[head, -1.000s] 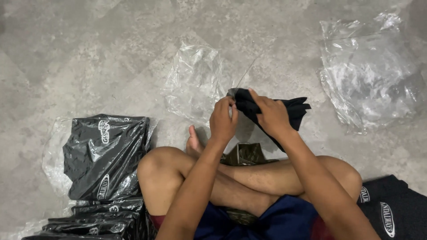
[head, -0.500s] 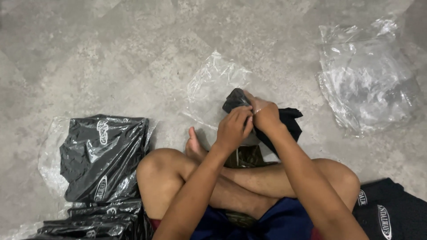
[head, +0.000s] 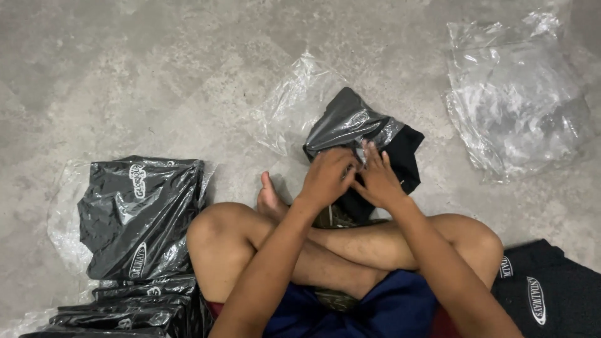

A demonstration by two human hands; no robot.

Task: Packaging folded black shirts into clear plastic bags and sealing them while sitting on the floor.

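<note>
1. Black, soft, folded cloth (head: 405,153) lay on the grey floor right in front of the person's crossed legs, with its upper left half already inside a thin, clear, crinkly plastic bag (head: 341,122).
2. The bagged bundle sat just past the fingertips of both hands, up and away from the body. Its long side ran on a slant, from the upper left down to the lower right.
3. The left hand (head: 327,178) was curled over the near left edge of the bundle. Its fingers looked closed on the bag's edge, but the grip itself was hidden under the hand.
4. The right hand (head: 377,179) was mostly flat, with fingers spread and pointing up, pressing on the bare cloth at the mouth of the bag. Both hands were touching each other and were equally near the bundle.
5. The plastic looked shiny, slippery and wrinkled. The cloth looked dull and floppy.
6. A shiny stack of bagged black clothes (head: 139,216) lay well apart to the person's left.
7. A loose pile of empty clear bags (head: 513,100) lay well apart on the far right.
8. Bare black folded clothes with white print (head: 551,294) lay beside the right knee.
</note>
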